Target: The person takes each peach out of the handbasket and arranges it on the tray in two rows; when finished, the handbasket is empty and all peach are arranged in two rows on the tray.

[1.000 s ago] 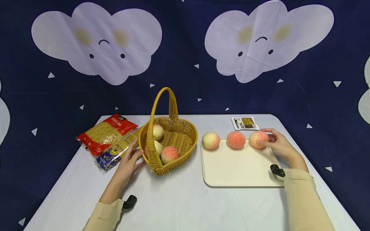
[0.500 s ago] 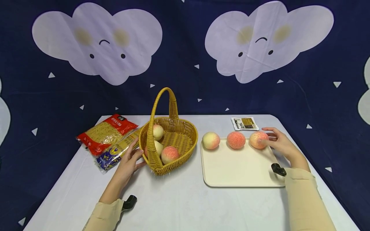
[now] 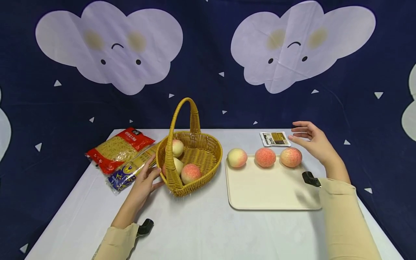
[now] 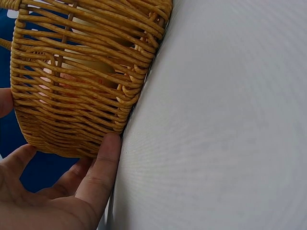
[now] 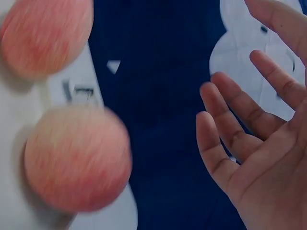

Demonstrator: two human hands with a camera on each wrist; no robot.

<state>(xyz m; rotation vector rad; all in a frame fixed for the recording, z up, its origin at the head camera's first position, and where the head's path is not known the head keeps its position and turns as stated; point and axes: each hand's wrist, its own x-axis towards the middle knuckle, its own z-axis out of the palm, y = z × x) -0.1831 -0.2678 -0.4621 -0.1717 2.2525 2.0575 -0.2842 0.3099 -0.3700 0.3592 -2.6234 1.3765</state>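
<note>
My left hand (image 3: 144,184) touches the left side of a yellow wicker basket (image 3: 211,155), its fingers spread along the weave in the left wrist view. Inside the basket lie several peaches, one of them a pink peach (image 3: 191,174). Three more sit in a row on the far edge of a cream tray (image 3: 266,191): a pale peach (image 3: 237,157), a pink-red peach (image 3: 265,157) and a blush peach (image 3: 290,157). Above and to the right of the blush peach, my right hand (image 3: 316,144) is raised with relaxed fingers and nothing in it, apart from the fruit in the right wrist view.
Left of the basket lie a red pasta bag (image 3: 120,148) and a blue-and-yellow noodle packet (image 3: 128,173), partly behind my left hand. A small white-and-brown packet (image 3: 274,138) rests beyond the tray. A dark blue cloud-print cloth (image 3: 208,65) hangs behind the white table (image 3: 201,231).
My right hand has let go of the blush peach and lifted up and away from it. That peach stays on the tray's far right corner. My left hand and the basket have not moved.
</note>
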